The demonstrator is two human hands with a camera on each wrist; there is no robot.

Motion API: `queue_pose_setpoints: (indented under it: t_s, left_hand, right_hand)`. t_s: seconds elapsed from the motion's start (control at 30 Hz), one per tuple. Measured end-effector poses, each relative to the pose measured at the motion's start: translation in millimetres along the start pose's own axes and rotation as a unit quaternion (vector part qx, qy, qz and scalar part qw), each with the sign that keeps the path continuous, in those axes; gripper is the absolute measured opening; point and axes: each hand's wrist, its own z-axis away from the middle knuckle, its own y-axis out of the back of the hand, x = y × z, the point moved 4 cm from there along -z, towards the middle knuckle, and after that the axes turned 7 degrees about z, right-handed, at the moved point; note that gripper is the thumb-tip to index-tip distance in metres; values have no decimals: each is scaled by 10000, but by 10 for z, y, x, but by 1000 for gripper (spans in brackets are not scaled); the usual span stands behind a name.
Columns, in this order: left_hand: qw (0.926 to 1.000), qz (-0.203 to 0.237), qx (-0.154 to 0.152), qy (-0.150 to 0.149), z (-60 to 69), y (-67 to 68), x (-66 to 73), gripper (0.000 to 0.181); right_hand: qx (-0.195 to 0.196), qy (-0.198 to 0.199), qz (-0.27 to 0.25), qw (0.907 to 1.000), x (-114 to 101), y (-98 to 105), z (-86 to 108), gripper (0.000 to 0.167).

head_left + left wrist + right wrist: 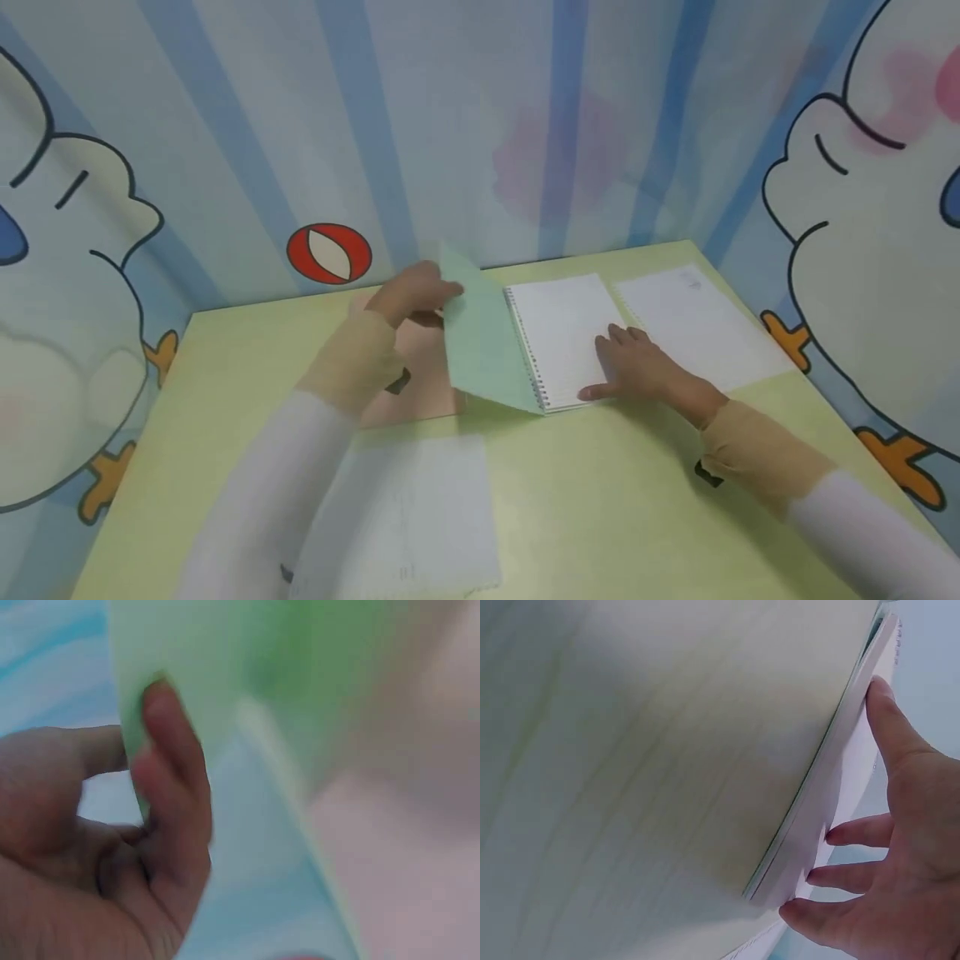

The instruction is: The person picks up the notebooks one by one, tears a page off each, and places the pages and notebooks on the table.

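A spiral-bound notebook [558, 321] lies at the back of the table, its white pages facing up. Its pale green cover [483, 342] is lifted and slants up to the left of the wire binding. My left hand [415, 292] pinches the cover's outer edge between thumb and fingers; the left wrist view shows the fingers bent against the green cover [202, 660]. On the right side of the pages rests my right hand [637, 362], fingers spread. In the right wrist view, its fingertips touch the notebook [810, 817] near the page edge.
A pinkish flat sheet or cover [423, 375] lies left of the notebook, partly behind my left arm. One loose white sheet [420, 508] is at the front, another white sheet [697, 325] at the right. A patterned backdrop [465, 125] borders the yellowish table [600, 500].
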Motion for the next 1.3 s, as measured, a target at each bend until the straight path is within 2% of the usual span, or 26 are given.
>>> queue_pose_setpoints:
  t_s: [0.03, 0.1, 0.13, 0.17, 0.2, 0.23, 0.3, 0.33, 0.37, 0.4, 0.43, 0.47, 0.53, 0.57, 0.63, 0.7, 0.77, 0.87, 0.93, 1.0, 1.03, 1.1, 1.23, 1.27, 1.3]
  left_hand:
    - [9987, 391, -265, -206, 46, -52, 141, 72]
    - [9901, 860, -831, -737, 109, -227, 381, 81]
    - [9859, 886, -1030, -981, 139, -345, 464, 83]
    - [9835, 630, -1133, -1259, 157, -479, 519, 81]
    - [9803, 286, -1183, -1553, 164, -627, 546, 79]
    - [9764, -178, -1167, -1811, 153, -787, 540, 76]
    - [9654, -1279, -957, -2063, 115, -1115, 453, 73]
    - [9560, -1887, -811, -2095, 87, -1266, 393, 73]
    - [9439, -2459, -682, -2096, 54, -1404, 324, 73]
    - [9347, -2846, -602, -2044, 18, -1529, 253, 74]
    - [9253, -3189, -523, -1984, -10, -1632, 189, 74]
    - [9157, -3492, -444, -1938, -38, -1719, 132, 75]
    - [8990, -3905, -222, -1972, -81, -1833, 52, 77]
    - [8942, -4002, -74, -2004, -109, -1865, 25, 78]
    - [8943, -3980, 244, -2034, -176, -1877, 9, 80]
    - [9011, -3817, 581, -1975, -285, -1840, -2, 82]
    - [9106, -3596, 763, -1888, -426, -1765, -10, 84]
    - [9223, -3337, 723, -1812, -637, -1633, -56, 88]
    - [9257, -3241, 569, -1866, -729, -1564, -99, 93]
    - [9244, -3302, 524, -1834, -767, -1533, -136, 100]
    - [9229, -3363, 544, -1792, -767, -1531, -142, 103]
    - [9151, -3603, 602, -1708, -743, -1544, -135, 106]
    - [8879, -4248, 687, -1627, -684, -1595, -54, 108]
    - [8826, -4321, 758, -1688, -678, -1584, -28, 105]
    - [8804, -4333, 856, -1728, -671, -1557, 1, 101]
  right_hand:
    - [7, 18, -128, 9999, 5, 15, -9, 80]
    - [25, -82, -561, 9984, 46, 87, -19, 68]
    - [99, -205, -865, 9960, 86, 144, -29, 64]
    - [146, -381, -1301, 9907, 131, 211, -37, 62]
    - [168, -602, -1953, 9787, 185, 279, -41, 65]
    - [219, -867, -2636, 9605, 251, 340, -35, 71]
    - [346, -1318, -3794, 9152, 369, 450, -6, 84]
    - [397, -1500, -4222, 8931, 425, 506, 1, 88]
    - [380, -1626, -4547, 8749, 467, 548, 8, 88]
    - [356, -1677, -4745, 8634, 499, 581, 15, 87]
    - [323, -1701, -4691, 8660, 522, 603, 15, 84]
    - [303, -1655, -4565, 8737, 528, 619, 15, 82]
    - [306, -1524, -4027, 9021, 519, 619, 9, 76]
    - [365, -1462, -3694, 9170, 506, 610, 6, 73]
    - [523, -1423, -3143, 9372, 482, 569, 8, 63]
    - [686, -1442, -2780, 9472, 455, 514, 16, 53]
    - [792, -1510, -2662, 9487, 433, 451, 20, 47]
    - [734, -1585, -2600, 9497, 417, 335, -11, 47]
    - [654, -1691, -2598, 9485, 423, 240, -44, 50]
    - [648, -1800, -2604, 9464, 446, 153, -81, 52]
    - [680, -1884, -2646, 9433, 452, 123, -89, 52]
    - [820, -1998, -2631, 9403, 459, 86, -96, 51]
    - [1012, -2014, -2505, 9415, 463, 96, -77, 49]
    - [1025, -1947, -2512, 9426, 467, 101, -70, 48]
    - [1025, -1872, -2559, 9428, 474, 105, -64, 48]
